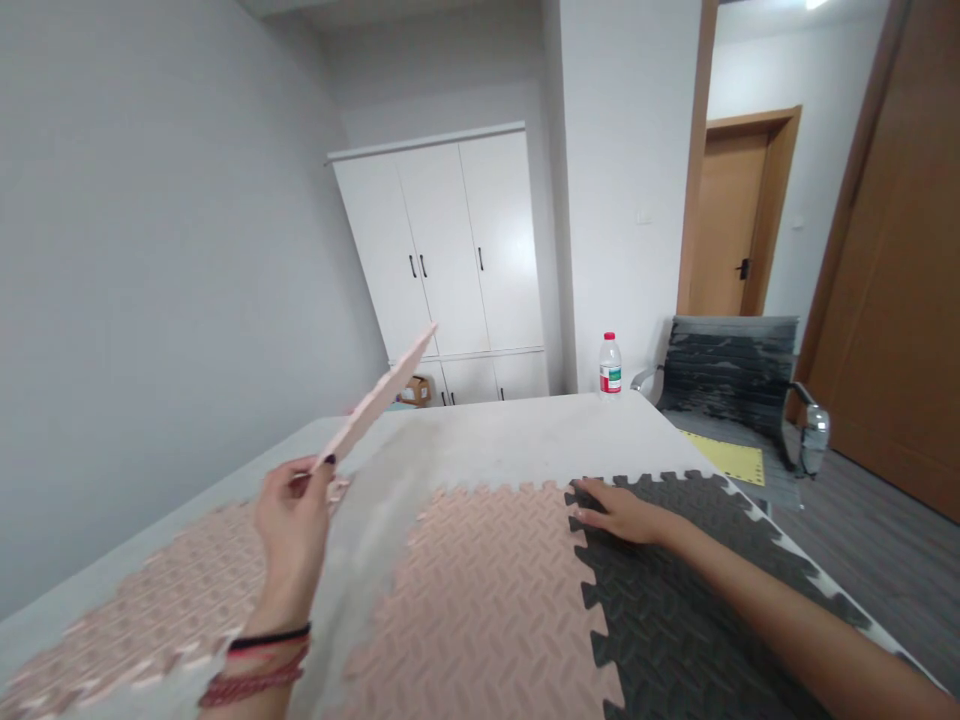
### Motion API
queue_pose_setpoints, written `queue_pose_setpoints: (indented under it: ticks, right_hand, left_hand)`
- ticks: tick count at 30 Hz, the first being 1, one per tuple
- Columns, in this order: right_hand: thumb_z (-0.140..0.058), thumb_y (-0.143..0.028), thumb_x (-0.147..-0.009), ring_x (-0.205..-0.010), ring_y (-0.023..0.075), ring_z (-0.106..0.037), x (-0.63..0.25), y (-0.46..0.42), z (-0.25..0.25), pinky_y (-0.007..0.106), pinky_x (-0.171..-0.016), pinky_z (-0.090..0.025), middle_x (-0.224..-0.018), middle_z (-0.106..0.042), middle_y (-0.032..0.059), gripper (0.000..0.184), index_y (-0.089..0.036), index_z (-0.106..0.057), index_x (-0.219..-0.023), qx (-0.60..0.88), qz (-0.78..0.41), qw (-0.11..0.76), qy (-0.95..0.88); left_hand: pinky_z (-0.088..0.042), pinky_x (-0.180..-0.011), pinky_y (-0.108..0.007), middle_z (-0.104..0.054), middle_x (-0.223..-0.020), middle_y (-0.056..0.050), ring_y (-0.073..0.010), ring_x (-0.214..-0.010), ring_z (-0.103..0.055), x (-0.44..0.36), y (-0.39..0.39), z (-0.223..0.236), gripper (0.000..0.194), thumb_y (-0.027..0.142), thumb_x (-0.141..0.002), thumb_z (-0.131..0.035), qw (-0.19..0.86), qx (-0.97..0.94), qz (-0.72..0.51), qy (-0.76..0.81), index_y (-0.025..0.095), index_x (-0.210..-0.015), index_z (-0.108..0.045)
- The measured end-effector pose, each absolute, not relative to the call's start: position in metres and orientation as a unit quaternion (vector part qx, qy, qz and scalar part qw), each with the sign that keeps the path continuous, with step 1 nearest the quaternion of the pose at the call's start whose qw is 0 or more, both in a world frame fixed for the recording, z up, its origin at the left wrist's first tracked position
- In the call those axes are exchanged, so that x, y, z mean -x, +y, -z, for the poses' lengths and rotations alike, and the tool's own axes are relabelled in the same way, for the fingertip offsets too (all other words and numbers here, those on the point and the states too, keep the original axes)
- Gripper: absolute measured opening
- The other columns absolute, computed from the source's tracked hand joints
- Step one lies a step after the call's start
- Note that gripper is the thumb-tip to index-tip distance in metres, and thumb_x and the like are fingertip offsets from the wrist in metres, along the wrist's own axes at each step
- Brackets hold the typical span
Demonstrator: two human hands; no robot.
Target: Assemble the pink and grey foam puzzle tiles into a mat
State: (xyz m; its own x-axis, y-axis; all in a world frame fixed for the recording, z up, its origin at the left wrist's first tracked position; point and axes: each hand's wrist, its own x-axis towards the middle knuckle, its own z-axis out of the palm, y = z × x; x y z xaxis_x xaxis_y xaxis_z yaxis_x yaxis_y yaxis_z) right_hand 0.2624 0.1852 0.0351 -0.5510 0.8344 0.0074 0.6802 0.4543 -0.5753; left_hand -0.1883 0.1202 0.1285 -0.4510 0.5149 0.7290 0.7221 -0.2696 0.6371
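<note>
My left hand (pixel 294 510) is raised above the table. Its thumb and fingers pinch one end of a thin pale pink foam piece (pixel 382 392), which slants up and away with a slightly jagged edge. Whether this is a narrow strip or a wider piece seen edge-on, I cannot tell. My right hand (pixel 619 510) rests with fingers stretched out on a dark grey foam mat (pixel 675 600), fingertips at its toothed left edge. Along that edge lies a pink foam mat (pixel 495 590) with a raised tread pattern. Another pink foam mat (pixel 172 590) lies at the left, partly behind my left wrist.
A white table (pixel 510 435) carries the mats. At its far edge stands a clear bottle (pixel 610 365) with a red cap. Beyond the right side is a black office chair (pixel 731 370) with a yellow sheet (pixel 726 458) on its seat. White cabinets (pixel 450 240) line the back.
</note>
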Motion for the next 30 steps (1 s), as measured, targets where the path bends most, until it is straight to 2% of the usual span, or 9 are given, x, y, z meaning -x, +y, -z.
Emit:
queue_pose_setpoints:
  ticks: [3,8,10,12,14,19,23,26,30]
  right_hand:
    - [-0.031,-0.069,-0.087,-0.133,0.0248,-0.028,-0.29,0.195,-0.048,0.037,-0.112,-0.019,-0.144,-0.032,0.0111,0.077,-0.016,-0.034,-0.142,0.464,-0.333,0.297,-0.765]
    - [-0.017,-0.068,-0.09,-0.114,0.0241,-0.052,-0.361,0.217,-0.075,0.042,-0.093,-0.047,-0.134,-0.044,0.0149,0.071,-0.021,-0.024,-0.142,0.452,-0.465,0.555,-0.521]
    - [-0.024,-0.063,-0.092,-0.11,0.0223,-0.055,-0.39,0.224,-0.076,0.04,-0.088,-0.05,-0.133,-0.046,0.0136,0.061,-0.024,-0.026,-0.139,0.451,-0.449,0.613,-0.469]
    - [-0.044,-0.051,-0.09,-0.103,0.0215,-0.059,-0.416,0.23,-0.068,0.037,-0.084,-0.053,-0.127,-0.051,0.0125,0.049,-0.024,-0.036,-0.131,0.472,-0.436,0.65,-0.405]
    - [-0.051,-0.04,-0.087,-0.097,0.0206,-0.062,-0.437,0.235,-0.051,0.034,-0.079,-0.055,-0.124,-0.053,0.0126,0.042,-0.022,-0.043,-0.125,0.52,-0.436,0.641,-0.36]
    - [-0.049,-0.04,-0.087,-0.085,0.0179,-0.064,-0.465,0.251,-0.002,0.026,-0.065,-0.055,-0.114,-0.059,0.0143,0.044,-0.015,-0.046,-0.123,0.672,-0.373,0.478,-0.424]
    - [-0.055,-0.036,-0.081,-0.077,0.0199,-0.064,-0.473,0.266,0.017,0.026,-0.055,-0.051,-0.101,-0.064,0.0121,0.043,-0.014,-0.052,-0.118,0.719,-0.31,0.4,-0.476]
    - [-0.055,-0.039,-0.081,-0.076,0.0219,-0.062,-0.475,0.274,0.023,0.031,-0.061,-0.051,-0.096,-0.065,0.0108,0.04,-0.015,-0.057,-0.112,0.735,-0.252,0.338,-0.532]
    - [-0.057,-0.036,-0.081,-0.095,0.0249,-0.059,-0.47,0.275,0.029,0.035,-0.084,-0.045,-0.104,-0.062,0.0105,0.042,-0.016,-0.056,-0.118,0.738,-0.165,0.272,-0.596]
  left_hand:
    - [-0.045,-0.073,-0.039,-0.055,-0.09,-0.005,-0.0219,-0.082,-0.055,0.111,0.151,-0.133,0.019,0.039,-0.082,-0.051,0.039,0.615,0.592,-0.52,0.022,-0.089,-0.055]
    - [-0.047,-0.074,-0.029,-0.058,-0.087,-0.003,-0.015,-0.08,-0.056,-0.005,0.196,-0.113,0.008,0.027,-0.081,-0.052,-0.028,0.736,0.491,-0.465,0.022,-0.083,-0.058]
    - [-0.046,-0.075,-0.027,-0.059,-0.086,-0.002,-0.0131,-0.077,-0.057,-0.037,0.211,-0.095,0.009,0.024,-0.081,-0.051,-0.047,0.771,0.442,-0.457,0.021,-0.082,-0.06]
    - [-0.045,-0.074,-0.026,-0.059,-0.085,-0.001,-0.0125,-0.075,-0.057,-0.06,0.223,-0.075,0.01,0.023,-0.081,-0.051,-0.056,0.793,0.394,-0.461,0.021,-0.081,-0.061]
    - [-0.043,-0.074,-0.025,-0.059,-0.084,0.0,-0.0131,-0.077,-0.057,-0.074,0.232,-0.058,0.01,0.021,-0.079,-0.051,-0.057,0.805,0.35,-0.475,0.021,-0.08,-0.061]
    - [-0.04,-0.073,-0.026,-0.06,-0.089,-0.002,-0.0165,-0.086,-0.057,-0.086,0.251,-0.034,0.012,0.016,-0.075,-0.052,-0.043,0.811,0.258,-0.523,0.021,-0.081,-0.061]
    - [-0.039,-0.074,-0.026,-0.062,-0.092,-0.003,-0.0174,-0.089,-0.057,-0.086,0.259,-0.028,0.016,0.017,-0.076,-0.051,-0.031,0.813,0.195,-0.548,0.022,-0.084,-0.063]
    - [-0.04,-0.076,-0.028,-0.062,-0.094,-0.003,-0.0183,-0.09,-0.058,-0.087,0.259,-0.027,0.018,0.021,-0.078,-0.05,-0.019,0.814,0.157,-0.559,0.024,-0.086,-0.065]
    - [-0.04,-0.08,-0.033,-0.062,-0.096,-0.006,-0.0217,-0.094,-0.057,-0.091,0.255,-0.029,0.023,0.032,-0.084,-0.045,0.006,0.814,0.126,-0.568,0.023,-0.085,-0.066]
